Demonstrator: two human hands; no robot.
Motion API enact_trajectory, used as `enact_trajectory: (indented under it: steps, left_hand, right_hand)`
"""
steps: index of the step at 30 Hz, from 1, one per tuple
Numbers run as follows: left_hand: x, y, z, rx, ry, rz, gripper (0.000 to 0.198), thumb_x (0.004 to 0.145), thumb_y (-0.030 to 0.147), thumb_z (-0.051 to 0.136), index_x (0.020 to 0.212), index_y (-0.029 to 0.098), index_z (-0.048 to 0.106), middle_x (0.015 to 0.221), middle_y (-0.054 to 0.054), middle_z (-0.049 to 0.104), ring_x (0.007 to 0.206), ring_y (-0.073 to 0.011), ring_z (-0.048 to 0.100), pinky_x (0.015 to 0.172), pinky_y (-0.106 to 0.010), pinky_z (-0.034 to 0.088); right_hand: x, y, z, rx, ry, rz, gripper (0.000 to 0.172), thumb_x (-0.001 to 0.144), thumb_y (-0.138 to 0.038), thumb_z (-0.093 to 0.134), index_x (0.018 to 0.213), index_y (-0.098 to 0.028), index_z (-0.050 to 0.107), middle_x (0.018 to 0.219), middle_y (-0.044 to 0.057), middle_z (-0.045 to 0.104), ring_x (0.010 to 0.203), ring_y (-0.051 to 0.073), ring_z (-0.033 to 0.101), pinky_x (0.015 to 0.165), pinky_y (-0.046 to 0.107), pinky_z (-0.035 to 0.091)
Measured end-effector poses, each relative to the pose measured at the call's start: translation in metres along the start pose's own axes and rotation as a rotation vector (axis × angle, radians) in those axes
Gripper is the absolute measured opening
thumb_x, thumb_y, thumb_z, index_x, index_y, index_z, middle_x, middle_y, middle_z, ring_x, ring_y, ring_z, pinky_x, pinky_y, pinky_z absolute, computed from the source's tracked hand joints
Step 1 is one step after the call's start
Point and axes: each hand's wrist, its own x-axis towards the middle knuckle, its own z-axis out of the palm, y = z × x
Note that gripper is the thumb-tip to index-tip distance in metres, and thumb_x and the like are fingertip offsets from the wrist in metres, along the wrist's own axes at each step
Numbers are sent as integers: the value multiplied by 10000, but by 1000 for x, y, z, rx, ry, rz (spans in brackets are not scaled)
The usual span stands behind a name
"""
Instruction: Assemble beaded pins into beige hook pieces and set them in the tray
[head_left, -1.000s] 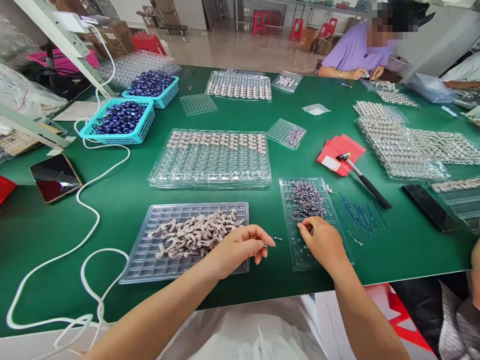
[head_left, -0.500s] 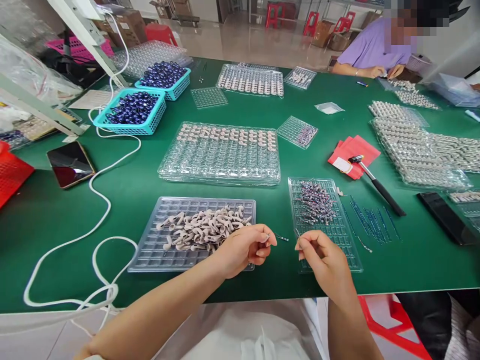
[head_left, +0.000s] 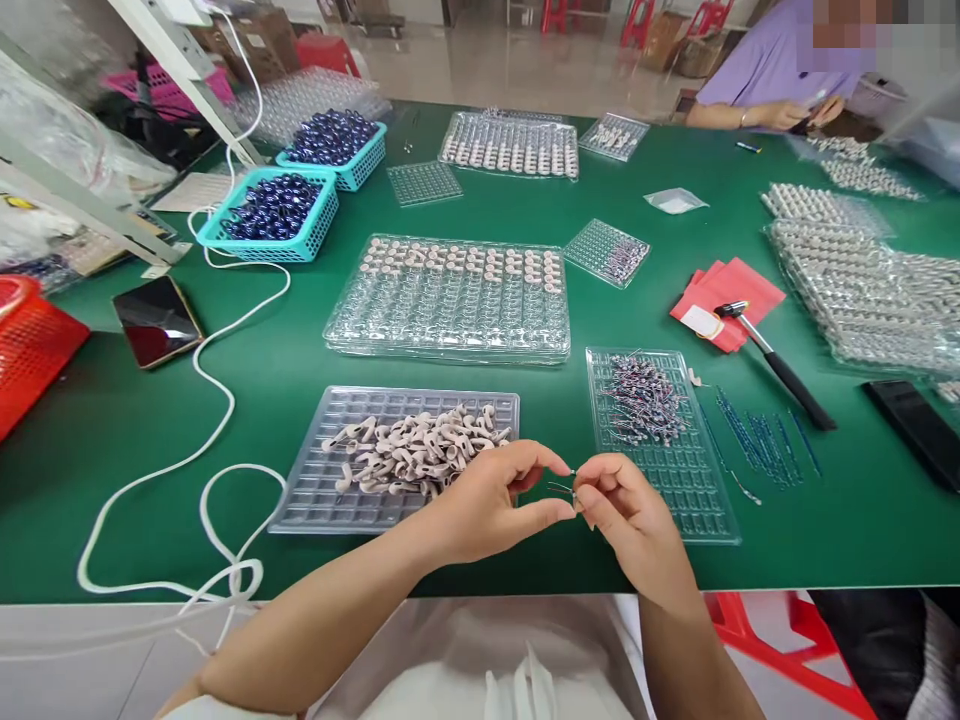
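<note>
My right hand [head_left: 626, 515] pinches a small electronic part with thin wire leads [head_left: 559, 488] between thumb and forefinger; the leads point left. My left hand [head_left: 517, 500] meets it from the left, thumb and forefinger stretched apart, their tips at the part. Fingers partly hide the part, so its exact kind is unclear. Beyond my left hand, a grey compartment tray [head_left: 307, 500] carries a heap of beige, hook-shaped earphone shells [head_left: 420, 450]. Behind my right hand lies a clear tray [head_left: 697, 490] with a pile of small wired parts [head_left: 646, 400].
Clear blister trays [head_left: 450, 325] partly filled with beige pieces lie mid-table. Two turquoise baskets [head_left: 315, 238] hold dark blue shiny pieces. A hammer [head_left: 780, 370] rests partly on red packets [head_left: 739, 285], near blue strips [head_left: 757, 440]. A white cable [head_left: 217, 380] loops at left; a co-worker [head_left: 780, 70] sits opposite.
My hands have come together. The left thumb and forefinger have spread from a pinch and reached the right fingertips. The view has shifted slightly.
</note>
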Motion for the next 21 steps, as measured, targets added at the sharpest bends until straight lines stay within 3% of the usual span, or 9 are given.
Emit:
enact_trajectory:
  steps: [2, 6, 9, 12, 14, 17, 21]
  left_hand:
    - [0, 1, 1, 119, 9, 58, 251, 825, 429, 669, 926, 207, 728, 680, 2, 491, 645, -76, 404, 617, -204, 303]
    - [2, -2, 3, 157, 32, 100, 270, 888, 411, 587, 842, 196, 744, 683, -26, 543, 663, -89, 467, 641, -211, 339]
    - [4, -4, 4, 146, 92, 61, 257, 883, 395, 590, 851, 185, 736, 681, -16, 528, 646, -79, 457, 635, -209, 341]
    - [4, -3, 5, 71, 105, -37, 264, 860, 406, 612, 831, 165, 715, 675, -4, 509, 614, -66, 432, 601, -202, 335]
    - [3, -2, 5, -9, 85, -91, 279, 849, 419, 617, 820, 153, 697, 662, 4, 494, 590, -59, 410, 571, -197, 319]
    - [4, -2, 4, -145, 11, -142, 315, 843, 447, 614, 826, 140, 680, 622, 20, 451, 564, -52, 372, 536, -194, 281]
    - [7, -5, 0, -274, -68, -184, 340, 817, 458, 637, 811, 120, 671, 614, 29, 421, 575, -47, 348, 538, -196, 257]
  right_hand:
    - [1, 0, 0, 2, -28, -5, 208, 954, -395, 565, 1025, -201, 543, 800, 9, 591, 682, 102, 573, 590, 194, 482]
    - [1, 3, 0, -53, -42, -46, 185, 971, -361, 544, 1069, -205, 551, 804, 10, 611, 692, 108, 597, 609, 208, 505]
    - [0, 6, -1, -272, 21, -259, 135, 947, -253, 586, 1079, -226, 588, 902, 19, 646, 762, 112, 617, 699, 234, 522]
    - [0, 8, 0, -499, 97, -523, 257, 897, -104, 611, 1113, -243, 594, 972, 28, 658, 850, 131, 623, 764, 266, 513]
    - [0, 9, 2, -577, 124, -612, 337, 878, -44, 597, 1150, -242, 580, 978, 38, 665, 879, 147, 624, 779, 287, 510]
    - [1, 9, 5, -588, 148, -629, 331, 864, -22, 591, 1124, -227, 572, 933, 37, 661, 844, 150, 615, 771, 297, 504]
    - [2, 7, 9, -480, 167, -532, 192, 892, -65, 569, 1004, -220, 593, 846, 17, 641, 745, 130, 597, 697, 271, 486]
